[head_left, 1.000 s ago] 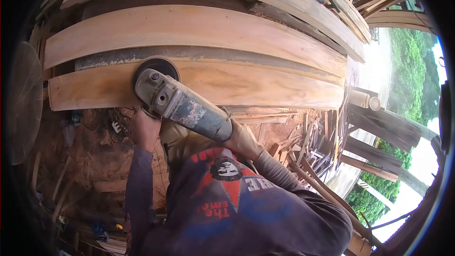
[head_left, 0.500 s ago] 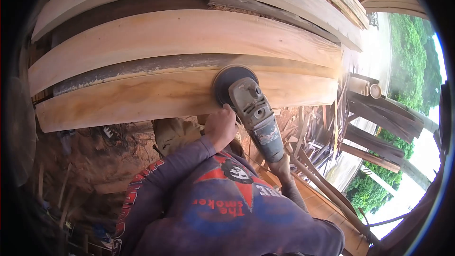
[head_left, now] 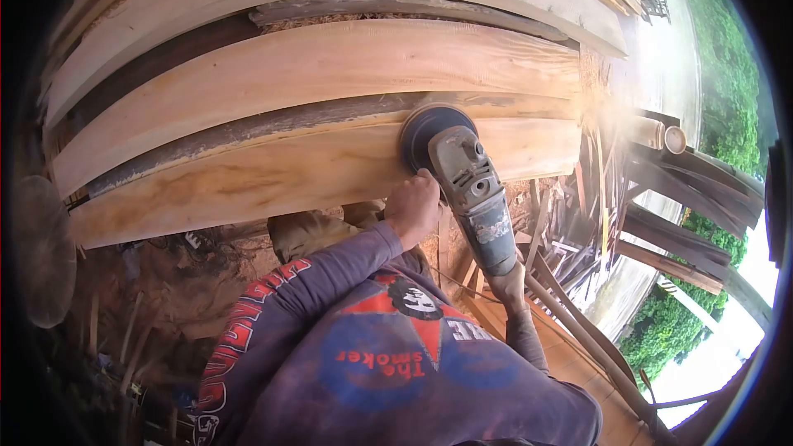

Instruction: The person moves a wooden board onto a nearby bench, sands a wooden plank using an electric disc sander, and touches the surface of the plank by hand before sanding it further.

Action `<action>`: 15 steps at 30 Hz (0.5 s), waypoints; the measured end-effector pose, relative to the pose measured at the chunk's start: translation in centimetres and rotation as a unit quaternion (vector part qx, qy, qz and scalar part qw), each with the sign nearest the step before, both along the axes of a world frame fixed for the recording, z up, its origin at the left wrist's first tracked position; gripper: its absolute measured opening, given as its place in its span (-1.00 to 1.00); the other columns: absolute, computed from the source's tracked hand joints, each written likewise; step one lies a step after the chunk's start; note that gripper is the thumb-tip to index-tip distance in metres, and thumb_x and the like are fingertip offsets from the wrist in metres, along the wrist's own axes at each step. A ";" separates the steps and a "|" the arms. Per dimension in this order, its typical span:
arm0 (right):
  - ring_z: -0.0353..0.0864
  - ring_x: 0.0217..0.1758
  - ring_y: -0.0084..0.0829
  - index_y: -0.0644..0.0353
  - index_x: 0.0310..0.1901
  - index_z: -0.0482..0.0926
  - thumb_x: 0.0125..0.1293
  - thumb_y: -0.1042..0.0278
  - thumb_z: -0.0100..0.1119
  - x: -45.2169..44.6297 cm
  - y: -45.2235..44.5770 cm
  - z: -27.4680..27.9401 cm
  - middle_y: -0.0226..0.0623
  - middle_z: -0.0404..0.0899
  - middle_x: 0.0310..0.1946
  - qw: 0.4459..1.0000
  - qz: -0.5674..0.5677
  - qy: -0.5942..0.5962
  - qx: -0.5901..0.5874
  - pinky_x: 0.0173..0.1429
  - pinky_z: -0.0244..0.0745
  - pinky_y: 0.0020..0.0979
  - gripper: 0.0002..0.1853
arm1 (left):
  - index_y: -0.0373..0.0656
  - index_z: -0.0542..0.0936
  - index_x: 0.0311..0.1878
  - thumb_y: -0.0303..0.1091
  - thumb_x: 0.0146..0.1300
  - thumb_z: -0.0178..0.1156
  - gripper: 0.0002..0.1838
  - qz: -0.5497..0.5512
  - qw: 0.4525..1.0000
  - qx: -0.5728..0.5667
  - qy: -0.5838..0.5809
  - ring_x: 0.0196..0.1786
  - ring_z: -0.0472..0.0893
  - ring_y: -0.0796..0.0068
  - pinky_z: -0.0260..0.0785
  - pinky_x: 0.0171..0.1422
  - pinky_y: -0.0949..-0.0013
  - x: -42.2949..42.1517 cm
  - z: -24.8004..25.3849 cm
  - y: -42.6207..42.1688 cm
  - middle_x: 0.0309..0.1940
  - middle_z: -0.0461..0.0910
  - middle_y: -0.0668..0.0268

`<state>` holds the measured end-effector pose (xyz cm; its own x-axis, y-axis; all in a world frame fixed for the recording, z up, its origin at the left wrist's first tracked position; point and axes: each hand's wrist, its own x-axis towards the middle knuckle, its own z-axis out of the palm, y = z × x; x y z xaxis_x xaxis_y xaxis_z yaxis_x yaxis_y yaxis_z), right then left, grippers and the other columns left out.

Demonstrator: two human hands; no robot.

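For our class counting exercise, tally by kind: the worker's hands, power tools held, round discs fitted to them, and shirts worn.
Bare left hand and bare right hand: 2
Scuffed grey power tool: 1
Dark round disc on the tool: 1
Dark purple long-sleeved printed shirt: 1
Total: 5

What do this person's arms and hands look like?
Both hands, left and right, show no gloves. The left sleeve is long, dusty purple-grey, with large red lettering edged in white. The right sleeve looks greyish and wrinkled; no lettering shows on its visible part.
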<state>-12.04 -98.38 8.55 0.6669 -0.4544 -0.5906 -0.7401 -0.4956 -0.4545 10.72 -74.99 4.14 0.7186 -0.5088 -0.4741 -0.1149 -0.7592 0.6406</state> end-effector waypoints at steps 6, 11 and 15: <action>0.74 -0.18 -0.43 0.51 -0.20 0.69 0.04 0.26 0.55 -2.6 -4.2 1.0 -0.11 0.79 -0.29 0.994 -0.106 -0.036 -0.016 -0.07 0.61 -0.29 -0.57 | -0.42 0.53 -0.18 -0.38 0.07 0.42 -0.64 -0.050 0.997 -0.054 0.009 -0.27 0.81 0.10 0.68 -0.21 0.19 -0.4 -0.3 -8.5 -0.37 0.74 -0.06; 0.59 -0.33 -0.53 0.43 -0.34 0.69 0.05 0.31 0.51 -5.0 -4.7 0.4 -0.33 0.66 -0.46 0.981 -0.192 0.027 -0.031 -0.25 0.48 -0.34 -0.69 | -0.39 0.58 -0.25 -0.40 0.02 0.42 -0.70 -0.110 0.985 -0.113 -0.064 -0.30 0.81 0.09 0.68 -0.23 0.17 -0.7 -1.5 -17.3 -0.39 0.74 -0.02; 0.58 -0.43 -0.50 0.38 -0.36 0.68 0.02 0.38 0.43 -8.5 -4.1 -2.7 -0.33 0.64 -0.49 0.967 -0.253 0.035 -0.023 -0.30 0.45 -0.35 -0.77 | -0.23 0.69 -0.27 -0.43 0.13 0.30 -0.88 -0.169 0.971 -0.111 -0.131 -0.25 0.81 0.24 0.64 -0.24 0.24 -0.6 -2.2 -21.7 -0.37 0.75 0.16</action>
